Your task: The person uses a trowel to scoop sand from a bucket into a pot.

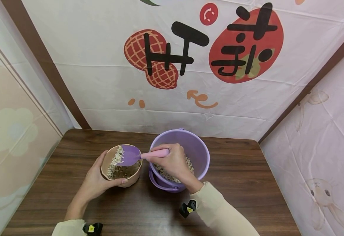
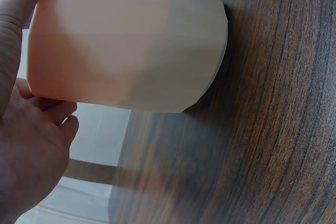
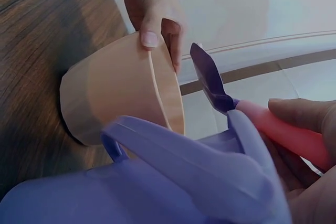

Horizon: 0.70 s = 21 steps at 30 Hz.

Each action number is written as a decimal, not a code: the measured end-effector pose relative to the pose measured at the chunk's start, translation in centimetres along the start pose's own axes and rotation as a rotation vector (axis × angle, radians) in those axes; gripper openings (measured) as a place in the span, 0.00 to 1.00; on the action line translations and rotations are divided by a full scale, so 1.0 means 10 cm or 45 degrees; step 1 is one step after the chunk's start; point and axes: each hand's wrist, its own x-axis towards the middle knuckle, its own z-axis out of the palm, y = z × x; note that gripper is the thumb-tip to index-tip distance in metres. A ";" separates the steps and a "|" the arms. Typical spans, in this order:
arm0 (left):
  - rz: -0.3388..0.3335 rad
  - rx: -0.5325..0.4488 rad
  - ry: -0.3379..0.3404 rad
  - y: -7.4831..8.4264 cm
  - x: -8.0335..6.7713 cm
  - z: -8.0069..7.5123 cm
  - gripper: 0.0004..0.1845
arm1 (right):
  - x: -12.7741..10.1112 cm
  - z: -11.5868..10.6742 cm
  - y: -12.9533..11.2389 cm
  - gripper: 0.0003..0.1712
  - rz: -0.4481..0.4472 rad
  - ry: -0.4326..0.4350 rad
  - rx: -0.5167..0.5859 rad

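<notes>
Right hand grips pink-handled purple trowel; left hand clasps round beige pot. Round purple bucket stands lower centre.

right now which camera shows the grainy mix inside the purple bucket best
The head view: it looks into the purple bucket, showing the grainy mix partly behind the right hand. The right wrist view shows the bucket from outside, its mix hidden; the left wrist view shows none.
</notes>
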 end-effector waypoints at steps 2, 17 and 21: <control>0.002 0.001 0.001 0.00 0.00 0.00 0.75 | 0.01 0.02 0.00 0.10 0.003 0.001 -0.025; -0.012 -0.008 -0.012 0.01 -0.01 0.00 0.75 | 0.12 0.12 -0.09 0.09 0.010 0.041 -0.169; -0.002 -0.015 -0.008 0.00 -0.01 0.00 0.75 | 0.15 0.13 -0.11 0.08 0.001 0.024 -0.168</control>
